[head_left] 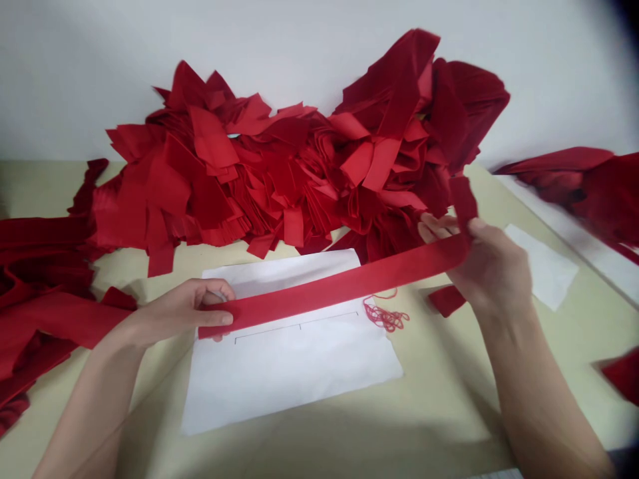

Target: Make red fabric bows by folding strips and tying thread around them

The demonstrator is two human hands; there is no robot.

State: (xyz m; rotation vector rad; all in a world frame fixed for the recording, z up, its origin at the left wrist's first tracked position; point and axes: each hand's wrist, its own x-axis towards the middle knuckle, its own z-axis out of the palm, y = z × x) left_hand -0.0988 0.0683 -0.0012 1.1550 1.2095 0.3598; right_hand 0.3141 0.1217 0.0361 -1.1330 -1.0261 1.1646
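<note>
A long red fabric strip (339, 285) is stretched between my two hands, just above a white paper sheet (289, 372) with a thin drawn line on it. My left hand (192, 307) pinches the strip's left end, thumb on top. My right hand (486, 263) grips the right end, held higher, where the strip folds upward. A tangle of red thread (385, 317) lies on the paper's right edge, under the strip.
A big heap of red fabric strips (299, 166) fills the back of the beige table (439, 399) against the wall. More red cloth lies at the left (40, 293) and far right (594, 183). A second white sheet (546, 269) lies to the right.
</note>
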